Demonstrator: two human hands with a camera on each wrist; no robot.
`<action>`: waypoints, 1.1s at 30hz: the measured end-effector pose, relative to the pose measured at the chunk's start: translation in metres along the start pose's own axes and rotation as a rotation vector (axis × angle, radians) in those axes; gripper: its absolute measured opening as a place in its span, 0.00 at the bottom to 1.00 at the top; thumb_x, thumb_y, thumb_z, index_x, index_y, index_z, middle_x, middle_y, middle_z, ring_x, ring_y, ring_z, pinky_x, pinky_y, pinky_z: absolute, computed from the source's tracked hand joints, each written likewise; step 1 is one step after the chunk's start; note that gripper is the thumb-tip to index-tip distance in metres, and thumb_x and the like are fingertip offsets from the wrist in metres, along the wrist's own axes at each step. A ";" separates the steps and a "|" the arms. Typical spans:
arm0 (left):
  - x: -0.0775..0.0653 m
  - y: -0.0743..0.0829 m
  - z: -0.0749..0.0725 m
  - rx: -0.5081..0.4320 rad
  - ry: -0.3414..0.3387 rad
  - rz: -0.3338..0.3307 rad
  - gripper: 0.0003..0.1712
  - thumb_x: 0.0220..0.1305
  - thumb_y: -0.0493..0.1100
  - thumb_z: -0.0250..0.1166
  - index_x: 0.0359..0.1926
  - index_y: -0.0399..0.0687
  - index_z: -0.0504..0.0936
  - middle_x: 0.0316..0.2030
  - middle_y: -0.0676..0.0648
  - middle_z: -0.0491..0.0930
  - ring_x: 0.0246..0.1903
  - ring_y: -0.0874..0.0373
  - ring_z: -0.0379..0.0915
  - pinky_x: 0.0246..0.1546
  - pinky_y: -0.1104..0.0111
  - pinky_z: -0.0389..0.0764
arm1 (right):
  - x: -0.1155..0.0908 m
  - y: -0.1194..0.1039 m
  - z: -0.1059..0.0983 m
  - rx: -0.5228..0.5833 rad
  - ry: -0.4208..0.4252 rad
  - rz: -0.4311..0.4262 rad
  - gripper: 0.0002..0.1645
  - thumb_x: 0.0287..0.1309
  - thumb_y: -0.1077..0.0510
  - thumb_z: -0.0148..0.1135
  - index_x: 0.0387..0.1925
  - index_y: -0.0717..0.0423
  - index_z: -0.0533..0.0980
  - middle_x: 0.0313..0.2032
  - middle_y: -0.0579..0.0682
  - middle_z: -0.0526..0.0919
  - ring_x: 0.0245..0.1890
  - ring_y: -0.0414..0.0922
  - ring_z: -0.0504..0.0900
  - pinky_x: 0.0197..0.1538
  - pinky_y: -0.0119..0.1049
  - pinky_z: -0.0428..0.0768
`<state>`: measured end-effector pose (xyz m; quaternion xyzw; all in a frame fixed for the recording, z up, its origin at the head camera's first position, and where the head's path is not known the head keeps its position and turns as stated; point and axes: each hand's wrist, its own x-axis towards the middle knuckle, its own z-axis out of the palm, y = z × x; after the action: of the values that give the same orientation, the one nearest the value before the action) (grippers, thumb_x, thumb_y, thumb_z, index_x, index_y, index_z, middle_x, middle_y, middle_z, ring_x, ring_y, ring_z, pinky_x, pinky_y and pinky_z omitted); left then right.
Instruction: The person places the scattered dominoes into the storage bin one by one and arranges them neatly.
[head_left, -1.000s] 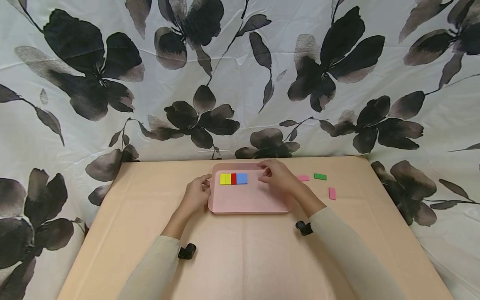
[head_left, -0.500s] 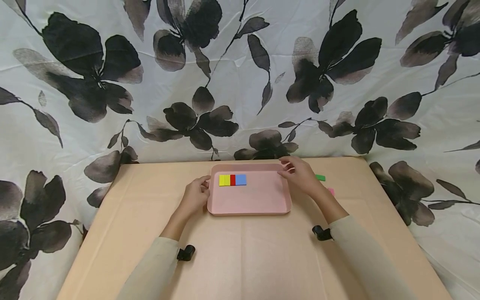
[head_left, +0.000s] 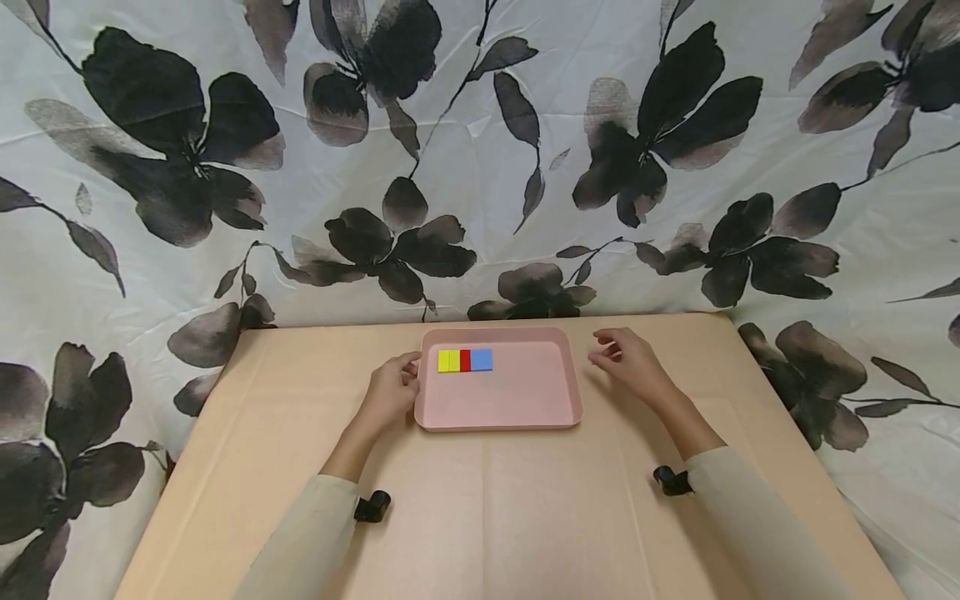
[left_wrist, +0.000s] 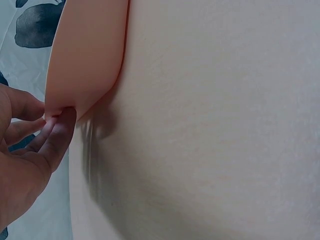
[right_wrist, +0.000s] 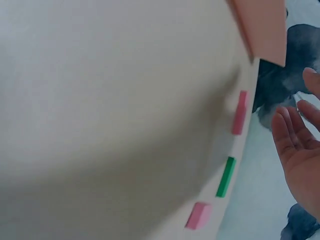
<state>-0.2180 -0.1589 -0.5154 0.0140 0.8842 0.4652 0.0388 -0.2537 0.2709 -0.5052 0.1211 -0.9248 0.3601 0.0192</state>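
A pink tray [head_left: 498,404] lies near the table's far edge in the head view. In its upper left, yellow pieces [head_left: 448,361], a red piece [head_left: 465,361] and a blue section [head_left: 482,360] sit side by side in one row. My left hand [head_left: 390,390] pinches the tray's left edge between thumb and fingers. To the right of the tray, my right hand [head_left: 630,365] hovers with loosely bent fingers and nothing in them. The right wrist view shows a pink block [right_wrist: 240,112], a green block [right_wrist: 226,177] and another pink block [right_wrist: 198,216] on the table; in the head view that hand hides them.
The table [head_left: 480,517] has a plain peach cover. Behind it hangs a white cloth [head_left: 480,150] with dark flowers, close to the table's far edge. Small black cameras [head_left: 372,506] are worn at both wrists.
My right hand has moved right, from over the tray to beside it, now covering the loose pink and green blocks in the head view. The left hand stays at the tray's edge.
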 end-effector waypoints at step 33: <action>0.003 0.003 0.004 0.005 0.031 -0.001 0.31 0.63 0.27 0.57 0.69 0.35 0.74 0.48 0.36 0.80 0.43 0.49 0.80 0.39 0.66 0.82 | 0.018 0.026 0.028 -0.181 0.081 0.259 0.32 0.59 0.46 0.72 0.46 0.72 0.75 0.44 0.68 0.74 0.44 0.64 0.76 0.53 0.57 0.78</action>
<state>-0.2205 -0.1535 -0.5157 0.0064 0.8858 0.4633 0.0254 -0.2756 0.2669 -0.5415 -0.0158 -0.9599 0.2793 0.0205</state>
